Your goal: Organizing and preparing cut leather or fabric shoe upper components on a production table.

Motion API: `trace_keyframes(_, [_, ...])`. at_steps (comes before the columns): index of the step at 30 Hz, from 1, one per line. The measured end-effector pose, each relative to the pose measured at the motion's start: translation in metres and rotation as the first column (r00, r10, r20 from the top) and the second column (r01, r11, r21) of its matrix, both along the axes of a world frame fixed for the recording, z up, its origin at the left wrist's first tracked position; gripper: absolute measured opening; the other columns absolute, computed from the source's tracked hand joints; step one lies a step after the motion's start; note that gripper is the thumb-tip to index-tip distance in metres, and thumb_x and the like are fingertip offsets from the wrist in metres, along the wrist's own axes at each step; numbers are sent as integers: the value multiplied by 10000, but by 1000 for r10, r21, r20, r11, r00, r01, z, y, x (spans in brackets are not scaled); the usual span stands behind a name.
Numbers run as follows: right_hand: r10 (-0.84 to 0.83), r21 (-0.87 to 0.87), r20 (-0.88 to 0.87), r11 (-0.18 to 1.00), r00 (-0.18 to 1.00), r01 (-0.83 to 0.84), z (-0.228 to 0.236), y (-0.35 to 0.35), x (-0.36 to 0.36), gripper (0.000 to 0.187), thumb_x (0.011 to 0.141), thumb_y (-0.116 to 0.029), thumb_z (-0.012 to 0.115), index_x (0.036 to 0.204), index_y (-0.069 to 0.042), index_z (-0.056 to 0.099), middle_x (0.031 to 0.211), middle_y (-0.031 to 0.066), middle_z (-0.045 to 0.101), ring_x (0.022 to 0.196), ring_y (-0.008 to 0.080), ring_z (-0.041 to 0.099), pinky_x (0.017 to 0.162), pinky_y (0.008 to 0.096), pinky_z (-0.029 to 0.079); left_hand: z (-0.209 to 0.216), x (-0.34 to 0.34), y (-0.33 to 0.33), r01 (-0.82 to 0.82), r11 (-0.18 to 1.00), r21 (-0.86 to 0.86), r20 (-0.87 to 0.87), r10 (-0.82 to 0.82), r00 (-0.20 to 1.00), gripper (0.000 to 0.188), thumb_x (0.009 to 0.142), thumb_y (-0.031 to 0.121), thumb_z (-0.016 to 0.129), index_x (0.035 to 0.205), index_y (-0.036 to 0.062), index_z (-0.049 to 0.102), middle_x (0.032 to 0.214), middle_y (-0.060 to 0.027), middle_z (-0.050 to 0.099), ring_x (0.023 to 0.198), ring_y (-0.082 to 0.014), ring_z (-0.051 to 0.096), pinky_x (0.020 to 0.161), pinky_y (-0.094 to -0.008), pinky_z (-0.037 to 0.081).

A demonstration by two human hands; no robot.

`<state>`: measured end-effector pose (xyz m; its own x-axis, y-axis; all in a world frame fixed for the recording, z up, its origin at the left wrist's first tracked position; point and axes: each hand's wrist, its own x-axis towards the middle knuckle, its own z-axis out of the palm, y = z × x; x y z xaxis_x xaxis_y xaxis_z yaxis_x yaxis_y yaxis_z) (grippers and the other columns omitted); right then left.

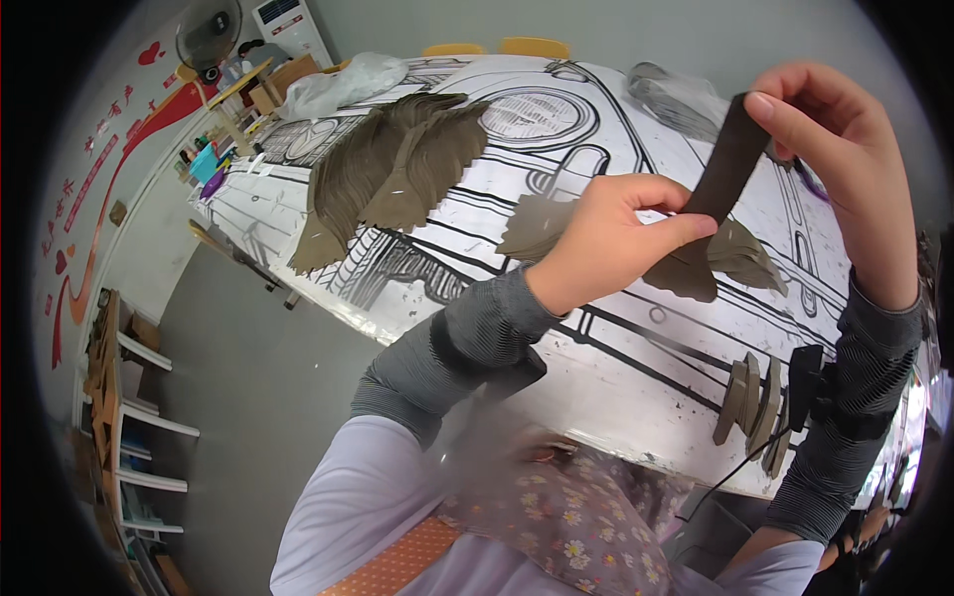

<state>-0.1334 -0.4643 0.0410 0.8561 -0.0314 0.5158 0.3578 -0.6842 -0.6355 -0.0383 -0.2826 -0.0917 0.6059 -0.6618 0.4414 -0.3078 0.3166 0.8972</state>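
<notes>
L hand (pixel 621 236) + R hand (pixel 840 139) both pinch strip (pixel 730 164), ~2 o'clock; prob. straightening step. Next move prob. needs steady grip.

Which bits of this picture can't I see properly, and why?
All in the head view:
1. Part of the brown stack: behind the left hand.
2. The dark strip's lower end: partly covered by that hand.
3. Yellow chairs' lower parts: behind the table.
</notes>
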Motion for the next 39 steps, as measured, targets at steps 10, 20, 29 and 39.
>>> trace_keyframes(10, [58, -108, 43, 993, 997, -53, -5, 5, 3, 182, 956, -208, 740, 981, -33, 697, 869, -32, 652, 773, 48, 537, 703, 208, 424, -13, 4, 2, -32, 999, -6, 74, 32, 997, 143, 947, 75, 743, 1028, -42, 749, 950, -64, 750, 842, -105, 675, 757, -255, 554])
trace_keyframes(20, [70, 150, 24, 986, 997, -73, 1, 32, -7, 147, 931, -92, 763, 958, 49, 732, 853, 72, 728, 766, 100, 648, 704, 237, 534, -15, 4, -8, -59, 998, -38, 85, 62, 994, 264, 889, 220, 810, 1000, -17, 771, 812, -29, 725, 720, -54, 621, 643, -235, 503])
trace_keyframes(29, [28, 109, -38, 994, 999, -23, 5, 34, -11, 151, 932, -100, 760, 956, 47, 739, 836, 71, 728, 760, 102, 645, 705, 242, 535, -14, -2, 1, -20, 998, 62, 17, 19, 1000, 282, 922, 189, 781, 1107, -22, 748, 944, -58, 740, 852, -83, 662, 742, -248, 539])
trace_keyframes(39, [-12, 17, 78, 1000, 997, 11, 4, 27, -2, 151, 939, -116, 742, 940, 34, 726, 795, 45, 692, 713, 95, 598, 661, 231, 500, -8, 20, 12, -95, 973, -210, 79, 113, 990, 465, 1097, 333, 504, 1292, -64, 645, 1161, -128, 717, 1092, -163, 637, 929, -290, 517])
